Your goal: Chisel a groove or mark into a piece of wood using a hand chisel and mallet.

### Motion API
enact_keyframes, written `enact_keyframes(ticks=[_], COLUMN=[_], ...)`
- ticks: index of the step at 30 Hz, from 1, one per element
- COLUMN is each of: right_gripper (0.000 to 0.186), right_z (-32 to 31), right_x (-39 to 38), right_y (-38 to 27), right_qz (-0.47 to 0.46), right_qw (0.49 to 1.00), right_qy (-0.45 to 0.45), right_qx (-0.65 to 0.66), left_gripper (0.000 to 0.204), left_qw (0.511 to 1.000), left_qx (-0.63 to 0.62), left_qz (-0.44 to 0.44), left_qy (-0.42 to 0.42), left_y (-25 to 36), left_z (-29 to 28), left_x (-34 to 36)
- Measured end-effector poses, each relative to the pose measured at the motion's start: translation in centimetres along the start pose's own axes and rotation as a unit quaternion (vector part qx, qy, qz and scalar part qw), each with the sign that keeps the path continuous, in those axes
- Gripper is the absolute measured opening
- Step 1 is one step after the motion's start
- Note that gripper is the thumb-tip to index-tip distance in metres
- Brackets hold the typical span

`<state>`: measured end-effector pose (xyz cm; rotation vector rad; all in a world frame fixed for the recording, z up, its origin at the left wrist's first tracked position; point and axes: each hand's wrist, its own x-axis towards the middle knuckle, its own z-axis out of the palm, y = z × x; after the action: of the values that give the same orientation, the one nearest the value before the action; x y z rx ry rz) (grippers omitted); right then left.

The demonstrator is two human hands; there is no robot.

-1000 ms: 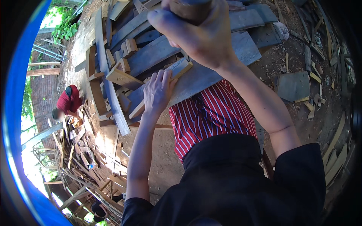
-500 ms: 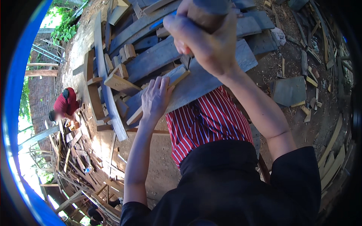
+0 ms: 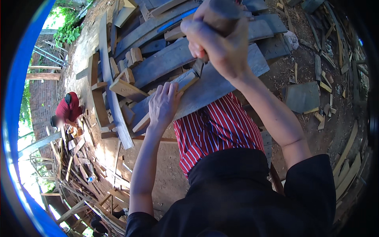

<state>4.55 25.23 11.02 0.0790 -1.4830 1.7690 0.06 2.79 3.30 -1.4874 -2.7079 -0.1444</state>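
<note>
My left hand (image 3: pixel 162 104) grips a narrow light wooden strip (image 3: pixel 187 84) lying on a broad, weathered grey plank (image 3: pixel 241 67) just above my red-striped lap. Upper centre, my right hand (image 3: pixel 221 47) is closed around a tool with a thick dark handle (image 3: pixel 223 14). The tool's flat metal blade (image 3: pixel 198 67) points down at the far end of the strip; whether it touches is hard to tell.
Stacked grey boards (image 3: pixel 166 55) and short blocks (image 3: pixel 126 89) lie ahead. At left, a person in red (image 3: pixel 68 106) bends over scrap wood beside a brick wall (image 3: pixel 43 94) and blue sheeting (image 3: pixel 19 59). A square board (image 3: pixel 302 96) and offcuts lie on dirt at right.
My right hand and the tool have moved right and down, and the blade now shows at the strip's far end. My left hand stays on the strip, shifted slightly in the picture.
</note>
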Motion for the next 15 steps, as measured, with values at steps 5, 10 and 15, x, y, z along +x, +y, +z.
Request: enact_keyframes(ticks=[5, 10, 15], right_gripper=[0.016, 0.016, 0.015], right_z=[0.7, 0.8, 1.5], right_x=[0.2, 0.2, -1.4], right_y=[-3.1, -1.8, -0.2], right_qz=[0.107, -0.027, 0.04], right_qw=[0.984, 0.999, 0.998], right_qy=[0.013, -0.013, 0.007], right_qx=[0.14, 0.045, -0.043], left_gripper=[0.032, 0.032, 0.03], left_qw=[1.0, 1.0, 1.0], left_qx=[0.013, 0.014, 0.014], left_qz=[-0.005, -0.007, -0.017], left_qy=[-0.009, -0.008, -0.018], left_y=[0.0, 0.2, 0.1], left_z=[0.1, 0.0, 0.4], left_x=[-0.3, 0.3, -0.2])
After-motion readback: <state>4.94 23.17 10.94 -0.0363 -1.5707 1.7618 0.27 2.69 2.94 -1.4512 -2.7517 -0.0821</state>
